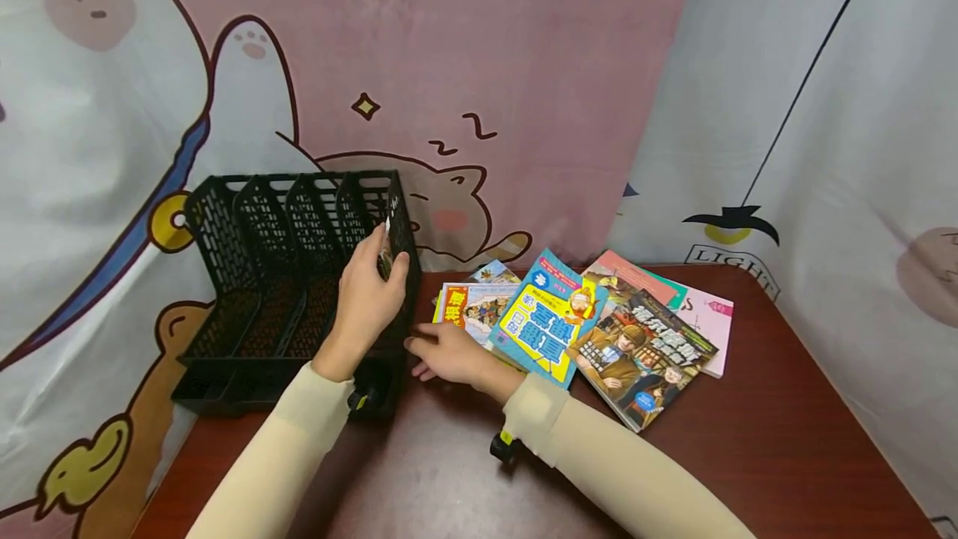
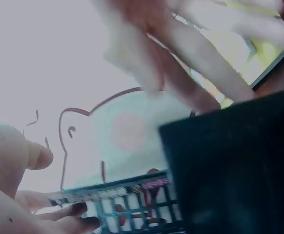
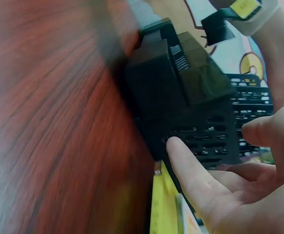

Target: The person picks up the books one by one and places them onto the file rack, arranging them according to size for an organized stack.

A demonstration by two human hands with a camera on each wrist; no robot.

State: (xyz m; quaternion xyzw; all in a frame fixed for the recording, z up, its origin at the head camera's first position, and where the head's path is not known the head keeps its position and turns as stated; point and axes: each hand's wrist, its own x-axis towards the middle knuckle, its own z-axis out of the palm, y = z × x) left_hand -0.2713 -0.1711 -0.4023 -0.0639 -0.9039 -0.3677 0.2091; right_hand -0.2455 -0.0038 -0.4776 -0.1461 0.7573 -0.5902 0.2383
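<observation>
My left hand (image 1: 367,294) is at the right end of a black desktop file rack (image 1: 273,306), its fingers and thumb gripping a thin book (image 1: 386,254) that stands upright in the rightmost slot. Most of the book is hidden by the hand and the rack; its pale spine edge (image 2: 110,193) shows in the left wrist view. My right hand (image 1: 456,352) is low beside the rack's right side, left of the loose books. Its fingers are loosely extended and hold nothing. In the right wrist view its index fingertip (image 3: 173,142) lies right at the rack's slotted side panel.
Several books overlap on the brown table (image 1: 464,472) to the right: a blue-and-yellow one (image 1: 550,318), a dark one with cartoon figures (image 1: 644,356), a red-and-white one (image 1: 471,310) and a pink one (image 1: 714,314). A patterned curtain (image 1: 524,65) hangs behind.
</observation>
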